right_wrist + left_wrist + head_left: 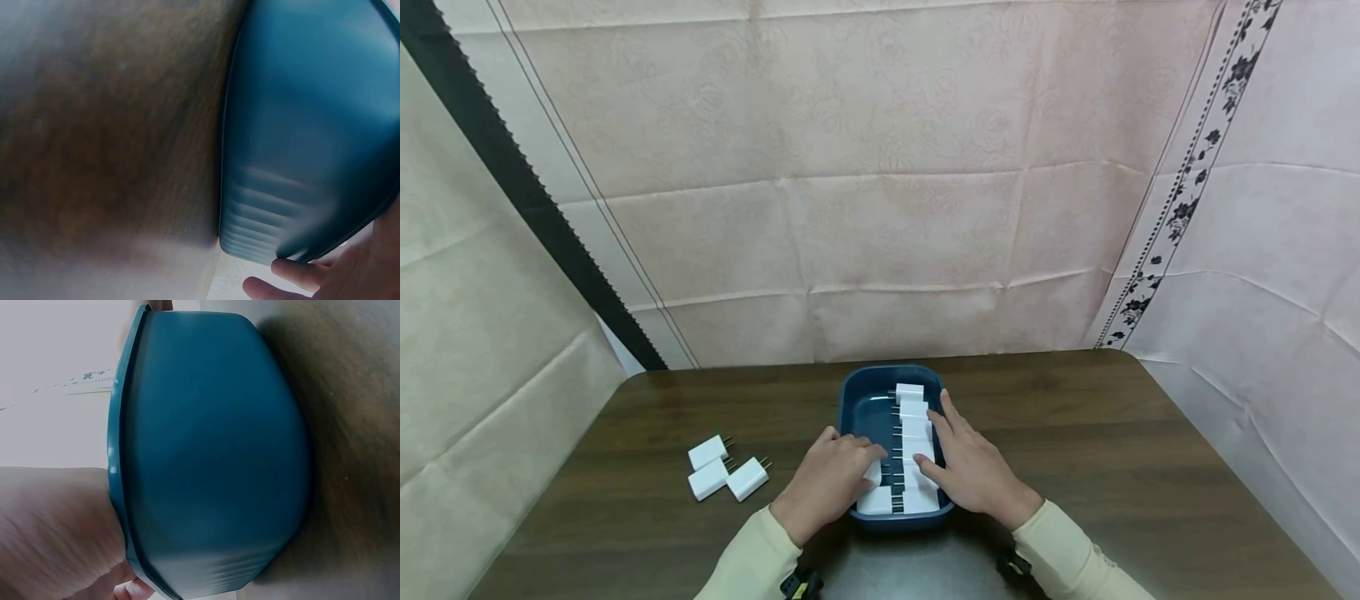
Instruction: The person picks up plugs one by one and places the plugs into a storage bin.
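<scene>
A dark blue tray [870, 404] stands on the table and holds white plug-in power adapters [917, 427], most lined up along its right side with their prongs pointing left. My left hand [838, 471] reaches over the tray's left rim, its fingers around a white adapter [872, 473] partly hidden beneath them. Just in front of that one lies another adapter [875, 501] in the left column. My right hand [973, 467] lies over the right rim with its fingers spread, fingertips at the row of adapters. Both wrist views mostly show the tray's outer wall [212, 437].
On the brown wooden table [1037, 417], left of the tray, lie three more white adapters [708, 480] close together, prongs toward the right. Pale patterned cloth [865, 233] hangs behind the table and along both sides.
</scene>
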